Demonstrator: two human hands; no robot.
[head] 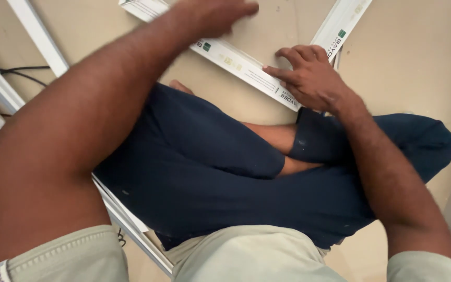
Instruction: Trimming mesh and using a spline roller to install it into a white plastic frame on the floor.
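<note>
Aligning step: right hand [311, 75] presses flat, open, on white strip [246, 65]; left hand [212, 15] blurred, probably flat too. Next needs steady pressure at the corner.

Under my right hand [309, 75] a smooth white profile strip [246, 65] with a faintly glossy plastic-looking film, my trousers [210, 172] soft matt navy cloth, my shirt [246, 256] pale matt cloth, the floor [408, 57] smooth, matt beige.

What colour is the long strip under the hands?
White strip with small green marks, seen in the head view.
</note>
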